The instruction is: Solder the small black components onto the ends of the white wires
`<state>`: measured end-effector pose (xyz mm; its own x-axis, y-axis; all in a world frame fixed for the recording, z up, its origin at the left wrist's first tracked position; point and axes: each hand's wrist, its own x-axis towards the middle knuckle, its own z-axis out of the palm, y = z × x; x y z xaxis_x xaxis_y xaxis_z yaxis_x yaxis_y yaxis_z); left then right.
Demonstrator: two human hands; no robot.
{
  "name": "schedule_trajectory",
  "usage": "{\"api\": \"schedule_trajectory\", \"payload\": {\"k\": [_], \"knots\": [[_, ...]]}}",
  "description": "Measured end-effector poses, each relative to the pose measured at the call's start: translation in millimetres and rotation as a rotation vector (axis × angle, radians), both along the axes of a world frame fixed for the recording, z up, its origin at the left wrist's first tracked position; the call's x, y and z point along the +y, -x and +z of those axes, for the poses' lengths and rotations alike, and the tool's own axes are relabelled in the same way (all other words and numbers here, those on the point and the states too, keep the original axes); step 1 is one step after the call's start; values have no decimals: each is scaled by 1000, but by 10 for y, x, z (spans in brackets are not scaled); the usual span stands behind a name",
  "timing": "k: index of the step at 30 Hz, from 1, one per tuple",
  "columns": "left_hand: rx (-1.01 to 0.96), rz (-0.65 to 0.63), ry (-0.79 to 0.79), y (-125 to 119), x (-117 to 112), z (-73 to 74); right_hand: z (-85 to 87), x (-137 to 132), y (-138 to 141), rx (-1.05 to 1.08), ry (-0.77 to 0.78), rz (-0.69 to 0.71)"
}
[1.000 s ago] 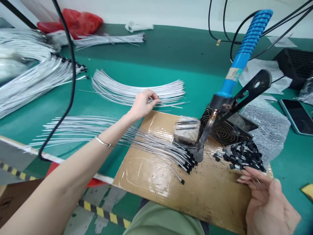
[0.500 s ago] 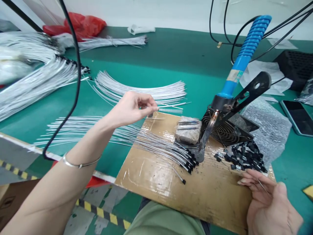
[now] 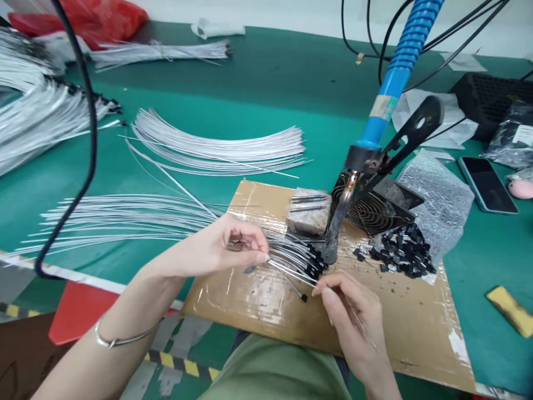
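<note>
My left hand (image 3: 227, 244) is closed in a pinch on a white wire (image 3: 179, 183). The wire trails back to the upper left, and its front end reaches toward my right fingertips. My right hand (image 3: 353, 316) is closed too, with a thin silvery strand like solder wire (image 3: 358, 322) running across its palm. Whether its fingertips also hold a small part is hidden. Under my left hand lies a spread of white wires (image 3: 116, 216) with black connectors (image 3: 314, 261) at their ends. A soldering iron with a blue handle (image 3: 383, 105) leans over the cardboard, clamped in a black holder.
A cardboard sheet (image 3: 383, 328) covers the table front. On it are a tip-cleaning block (image 3: 308, 222), a round black fan grille (image 3: 362, 211) and loose black connectors (image 3: 406, 250). Behind lies a bundle of wires (image 3: 225, 150). A phone (image 3: 489, 183) and yellow sponge (image 3: 510, 311) sit right.
My right hand has moved left from beside the black connector pile to the front of the wires. My left hand has come down and nearer, drawing a white wire from the back bundle.
</note>
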<state>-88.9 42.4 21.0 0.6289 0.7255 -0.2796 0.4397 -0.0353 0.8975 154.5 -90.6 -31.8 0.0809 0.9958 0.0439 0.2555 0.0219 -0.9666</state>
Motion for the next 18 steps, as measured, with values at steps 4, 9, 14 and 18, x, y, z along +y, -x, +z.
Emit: {"api": "schedule_trajectory", "payload": {"k": [4,9,14,18], "knots": [[3,-16,43,9,-30,-22,-7,57,34,-54,-94,17],[98,-15,-67,-74,-154,-38,-49,53,19,-90,-161,40],[94,-50,-175,-385,-439,-69,-46,46,25,-119,-190,45],[17,7,-29,-564,-560,-157,-85,9,23,-125,-214,46]]}}
